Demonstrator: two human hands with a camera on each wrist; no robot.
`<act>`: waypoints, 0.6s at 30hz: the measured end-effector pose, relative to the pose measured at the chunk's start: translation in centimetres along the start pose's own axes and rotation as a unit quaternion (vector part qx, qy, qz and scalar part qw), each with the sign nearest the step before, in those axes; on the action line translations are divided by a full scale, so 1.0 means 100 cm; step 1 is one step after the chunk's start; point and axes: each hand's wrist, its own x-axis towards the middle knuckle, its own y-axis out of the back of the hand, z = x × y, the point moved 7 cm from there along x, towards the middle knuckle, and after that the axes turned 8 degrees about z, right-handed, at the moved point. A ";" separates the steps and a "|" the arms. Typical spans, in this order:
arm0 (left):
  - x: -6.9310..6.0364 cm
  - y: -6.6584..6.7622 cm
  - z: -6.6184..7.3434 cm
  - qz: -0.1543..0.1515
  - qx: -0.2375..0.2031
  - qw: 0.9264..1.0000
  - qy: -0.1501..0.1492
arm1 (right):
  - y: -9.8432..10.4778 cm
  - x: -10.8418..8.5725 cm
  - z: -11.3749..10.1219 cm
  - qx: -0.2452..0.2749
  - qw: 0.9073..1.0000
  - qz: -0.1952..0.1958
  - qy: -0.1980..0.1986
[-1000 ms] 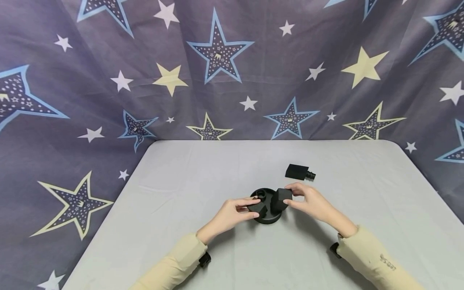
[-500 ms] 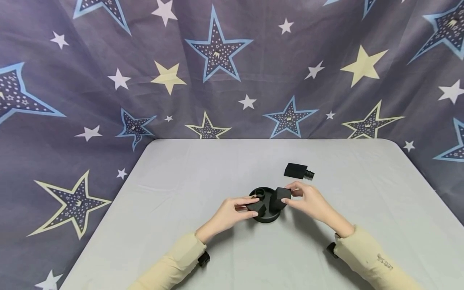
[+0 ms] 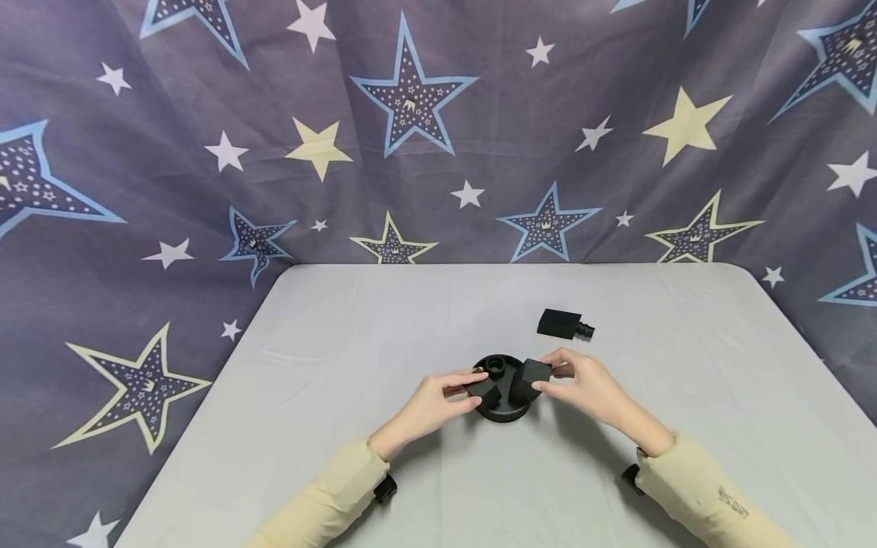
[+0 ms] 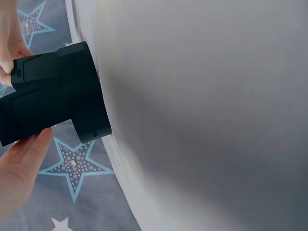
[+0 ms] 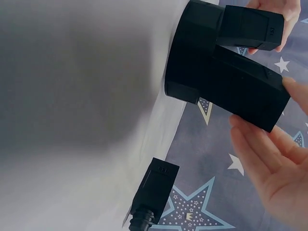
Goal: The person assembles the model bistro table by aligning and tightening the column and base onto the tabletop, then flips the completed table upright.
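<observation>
A round black base (image 3: 503, 416) with a raised rim stands on the table, a ring-shaped socket (image 3: 495, 367) showing at its back. Two black angular blocks rise from it, leaning apart. My left hand (image 3: 433, 407) grips the left block (image 3: 485, 390) between fingers and thumb. The right block (image 3: 531, 378), looking taller in the head view, is pinched at its upper end by my right hand (image 3: 585, 386). In the right wrist view the right block (image 5: 250, 89) slants out of the base (image 5: 192, 53). Where the blocks meet the base is partly hidden.
Behind the right hand, a separate black block (image 3: 559, 323) with a ribbed neck lies on the white-covered table (image 3: 384, 320). A star-patterned cloth (image 3: 438, 183) hangs behind the table's far edge. Dark wrist cameras (image 3: 385, 489) sit at the sleeves.
Over the last half second my left fingers have shifted slightly left on their block, and the right block's top has dipped slightly. More of the ring socket shows. Both hands keep their holds.
</observation>
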 end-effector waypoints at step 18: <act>0.013 0.010 -0.035 0.038 0.013 0.999 -0.033 | -0.004 -0.008 -0.004 0.011 0.996 -0.070 0.049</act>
